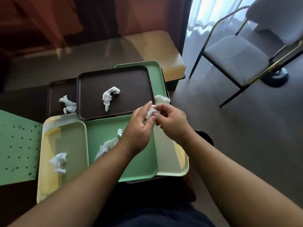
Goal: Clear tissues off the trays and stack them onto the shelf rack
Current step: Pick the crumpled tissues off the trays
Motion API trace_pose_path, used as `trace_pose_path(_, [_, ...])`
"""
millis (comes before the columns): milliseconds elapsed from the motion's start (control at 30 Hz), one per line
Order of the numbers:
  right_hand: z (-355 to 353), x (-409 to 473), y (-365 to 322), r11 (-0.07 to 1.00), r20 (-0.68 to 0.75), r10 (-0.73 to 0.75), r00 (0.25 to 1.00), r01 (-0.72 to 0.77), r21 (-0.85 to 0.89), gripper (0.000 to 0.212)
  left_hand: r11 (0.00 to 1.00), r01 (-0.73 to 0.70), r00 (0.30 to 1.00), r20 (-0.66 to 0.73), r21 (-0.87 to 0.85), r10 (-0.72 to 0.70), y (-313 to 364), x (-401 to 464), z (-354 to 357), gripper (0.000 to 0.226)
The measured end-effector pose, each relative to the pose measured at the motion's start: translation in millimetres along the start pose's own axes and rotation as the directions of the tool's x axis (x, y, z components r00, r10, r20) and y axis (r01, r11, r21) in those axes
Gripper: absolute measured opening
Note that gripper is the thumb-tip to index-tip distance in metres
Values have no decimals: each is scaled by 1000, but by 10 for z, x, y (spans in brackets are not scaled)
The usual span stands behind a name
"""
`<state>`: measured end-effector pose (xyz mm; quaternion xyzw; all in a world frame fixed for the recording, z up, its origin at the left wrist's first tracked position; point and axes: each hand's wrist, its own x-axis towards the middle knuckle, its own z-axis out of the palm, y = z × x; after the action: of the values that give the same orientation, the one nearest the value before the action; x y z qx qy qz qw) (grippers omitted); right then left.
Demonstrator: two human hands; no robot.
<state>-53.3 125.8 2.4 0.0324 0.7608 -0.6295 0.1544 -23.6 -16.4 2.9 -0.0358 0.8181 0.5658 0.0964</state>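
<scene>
Head view: you are early in the job, by the look of it; no tray is stacked yet and most tissues are still lying where they were.
Left hand (139,126): your thumb and fingers pinch a crumpled tissue wad (151,112) held above the right end of the trays.
Right hand (170,122): your fingers curl onto the same wad from the other side, so both hands grip it.
Done: at most this one tissue is lifted.
Left on brown trays: a twisted tissue (109,97) on the upper brown tray (91,99), another (68,104) on the second brown tray (54,95) behind and to its left.
Left on pale trays: one tissue (59,163) on the cream tray (47,145), one (106,145) on the green tray (139,161), and one (161,99) at the far right edge.
Hard to tell: which tray that last tissue rests on; how many trays overlap underneath.
Shelf rack: only a green perforated panel (18,145) shows at the left; you cannot confirm it is the rack.
</scene>
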Motion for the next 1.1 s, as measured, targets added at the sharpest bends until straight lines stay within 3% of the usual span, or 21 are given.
trace_pose_path(100, [-47,124,-114,999,76,32,997,-33,10,20,999,-43,991,-129,-3,42,18,123,-61,33])
trace_pose_path(233, [-92,370,-150,987,-45,30,999,-37,-159,22,999,22,950,-312,-44,-35,-25,254,-211,20])
trace_pose_path(400, [-91,638,-110,975,-80,62,995,-78,-208,14,990,107,959,-253,-89,-126,-93,343,-326,28])
trace_pose_path(500, [-11,643,-160,997,105,75,992,-74,-13,20,966,163,974,-121,-200,-189,-73,410,-324,54])
trace_pose_path(567, [61,638,-162,999,167,53,984,-54,1,20,974,161,976,-123,-162,-181,-82,460,-314,44])
trace_pose_path(667, [83,694,-33,983,9,16,1000,-14,-185,24,982,156,957,-228,-108,-177,-89,505,-304,14])
trace_pose_path(800, [-57,785,187,838,-255,-100,962,-56,-542,29,977,189,938,-276,-96,-209,-136,511,-345,12])
trace_pose_path(900, [-134,884,321,728,-256,-1,967,-175,-663,51,976,198,942,-257,-96,-216,-131,483,-349,13])
trace_pose_path(1100, [-126,945,379,677,-282,39,959,-233,-698,35,970,200,946,-230,-139,-228,-74,454,-343,13])
